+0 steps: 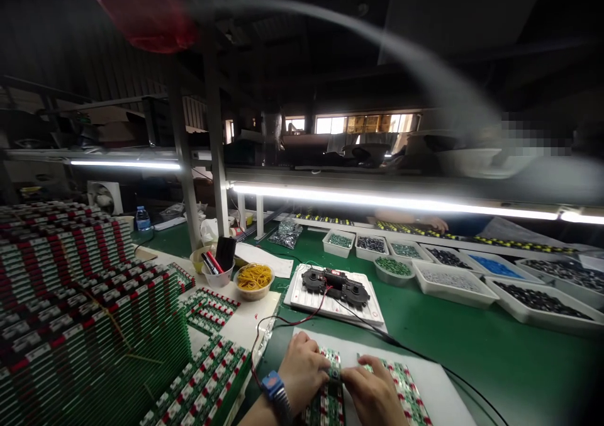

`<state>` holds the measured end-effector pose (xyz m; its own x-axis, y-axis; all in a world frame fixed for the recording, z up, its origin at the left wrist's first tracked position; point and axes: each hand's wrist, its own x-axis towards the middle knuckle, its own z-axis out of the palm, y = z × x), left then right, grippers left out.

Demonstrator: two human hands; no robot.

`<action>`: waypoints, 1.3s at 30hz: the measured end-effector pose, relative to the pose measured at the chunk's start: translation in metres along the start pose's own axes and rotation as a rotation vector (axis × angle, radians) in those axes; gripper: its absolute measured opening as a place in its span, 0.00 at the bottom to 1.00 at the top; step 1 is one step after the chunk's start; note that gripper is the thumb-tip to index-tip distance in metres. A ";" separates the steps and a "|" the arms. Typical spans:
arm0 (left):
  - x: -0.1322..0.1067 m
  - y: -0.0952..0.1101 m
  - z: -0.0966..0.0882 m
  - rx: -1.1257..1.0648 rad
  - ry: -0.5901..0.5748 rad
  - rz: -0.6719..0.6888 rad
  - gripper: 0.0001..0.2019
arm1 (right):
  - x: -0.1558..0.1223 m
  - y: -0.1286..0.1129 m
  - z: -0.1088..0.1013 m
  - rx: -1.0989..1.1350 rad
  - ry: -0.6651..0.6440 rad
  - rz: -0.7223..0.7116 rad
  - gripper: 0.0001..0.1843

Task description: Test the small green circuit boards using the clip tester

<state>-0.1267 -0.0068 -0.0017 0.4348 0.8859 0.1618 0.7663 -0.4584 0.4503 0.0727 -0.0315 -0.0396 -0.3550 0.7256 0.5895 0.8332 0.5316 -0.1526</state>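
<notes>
My left hand [302, 370], with a blue-faced watch [274, 385] on its wrist, is closed with its fingertips at a green circuit board [335, 374]. From the other side my right hand [372, 388] pinches the same board; the fingertips partly hide it. Below the hands lies a column of green boards [333, 402] with red and white parts. Another board panel [413, 389] rests to the right, partly behind my right hand. A white foam sheet [446, 391] is under them.
Stacked circuit boards [94, 313] rise high on the left. Ahead, a black twin-speaker unit [335, 286] sits on a white pad [302, 297], its cable [425, 357] crossing rightward. Rubber bands fill a bowl [255, 295]. Parts trays [455, 284] line the right; a co-worker's hand [438, 224] is beyond.
</notes>
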 end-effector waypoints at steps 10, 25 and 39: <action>0.001 -0.007 0.006 -0.091 -0.042 -0.028 0.11 | -0.007 -0.001 0.006 -0.039 -0.027 -0.047 0.15; -0.005 -0.007 0.022 0.038 0.136 0.058 0.06 | -0.004 -0.003 -0.001 -0.020 -0.049 0.015 0.13; 0.014 -0.003 0.000 -0.056 -0.001 -0.051 0.13 | 0.015 0.011 0.002 -0.075 -0.192 0.029 0.15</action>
<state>-0.1234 0.0070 -0.0007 0.3960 0.9081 0.1363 0.7599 -0.4074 0.5065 0.0757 -0.0140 -0.0347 -0.3986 0.8138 0.4230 0.8710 0.4803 -0.1034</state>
